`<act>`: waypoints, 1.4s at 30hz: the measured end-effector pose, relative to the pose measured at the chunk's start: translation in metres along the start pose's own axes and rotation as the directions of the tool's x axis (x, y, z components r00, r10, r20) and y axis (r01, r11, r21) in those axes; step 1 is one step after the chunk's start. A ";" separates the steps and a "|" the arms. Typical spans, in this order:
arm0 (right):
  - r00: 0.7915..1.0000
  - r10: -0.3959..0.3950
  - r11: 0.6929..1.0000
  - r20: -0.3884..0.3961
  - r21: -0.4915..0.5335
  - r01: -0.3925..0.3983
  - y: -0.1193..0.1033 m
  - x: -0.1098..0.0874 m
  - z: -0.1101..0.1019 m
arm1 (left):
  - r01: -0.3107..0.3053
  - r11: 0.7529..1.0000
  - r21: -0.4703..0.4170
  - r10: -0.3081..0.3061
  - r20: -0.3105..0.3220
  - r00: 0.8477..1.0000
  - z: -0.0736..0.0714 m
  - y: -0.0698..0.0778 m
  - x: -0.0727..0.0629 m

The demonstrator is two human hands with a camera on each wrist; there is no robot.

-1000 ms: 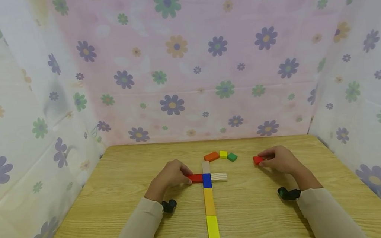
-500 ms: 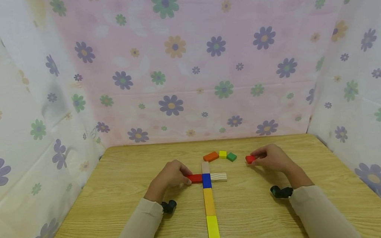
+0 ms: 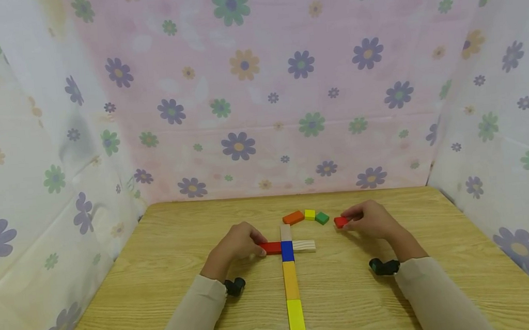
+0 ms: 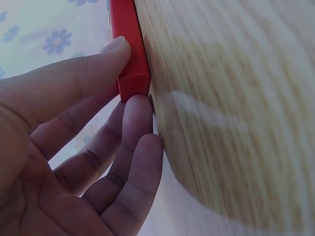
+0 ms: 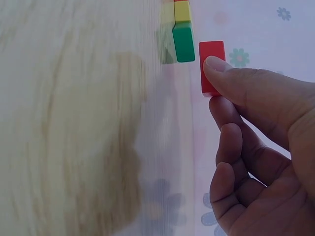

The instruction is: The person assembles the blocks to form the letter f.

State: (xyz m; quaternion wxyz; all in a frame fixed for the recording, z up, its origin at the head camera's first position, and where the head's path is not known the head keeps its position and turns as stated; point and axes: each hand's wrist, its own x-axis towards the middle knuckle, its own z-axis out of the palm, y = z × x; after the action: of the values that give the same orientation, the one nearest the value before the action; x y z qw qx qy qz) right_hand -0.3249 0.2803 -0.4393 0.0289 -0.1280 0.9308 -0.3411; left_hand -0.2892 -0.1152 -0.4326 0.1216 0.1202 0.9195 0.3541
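My left hand (image 3: pixel 241 242) pinches the outer end of a long red block (image 3: pixel 272 248) lying on the table, its other end against a blue block (image 3: pixel 287 251). In the left wrist view the thumb lies over the red block (image 4: pixel 130 44). With thumb and fingers, my right hand (image 3: pixel 370 220) holds a small red block (image 5: pixel 212 49), just right of a green block (image 3: pixel 322 218); a gap separates the two. Left of the green block sit a yellow block (image 3: pixel 310 215) and an orange block (image 3: pixel 293 217), forming a curved row.
Below the blue block run an orange-yellow block (image 3: pixel 290 280) and a long yellow block (image 3: pixel 296 318). A plain wood block (image 3: pixel 286 232) stands above it, a striped wood block (image 3: pixel 304 246) to its right. Flowered cloth (image 3: pixel 258 82) surrounds the wooden table (image 3: pixel 163 297).
My right hand has moved left with the small red block, closer to the green block. The left hand stays at the long red block, and the laid blocks have not moved.
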 end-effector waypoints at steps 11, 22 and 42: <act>1.000 0.001 1.000 0.007 0.014 -0.001 -0.005 0.007 0.007 | -0.004 1.000 0.004 0.004 0.000 1.000 0.000 0.000 0.000; 0.999 0.042 0.999 0.024 0.014 -0.043 -0.014 0.008 0.017 | -0.005 1.000 -0.002 0.005 0.001 1.000 0.000 0.001 0.000; 0.997 0.071 0.997 0.010 -0.016 -0.071 -0.016 0.007 0.024 | -0.001 1.000 -0.002 0.001 0.003 1.000 0.000 0.002 -0.002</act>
State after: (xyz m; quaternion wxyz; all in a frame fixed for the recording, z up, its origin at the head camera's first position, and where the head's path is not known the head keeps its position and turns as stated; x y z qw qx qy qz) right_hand -0.3251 0.2513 -0.4468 0.0447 -0.0970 0.9372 -0.3321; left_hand -0.2872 -0.1143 -0.4308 0.1229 0.1210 0.9188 0.3549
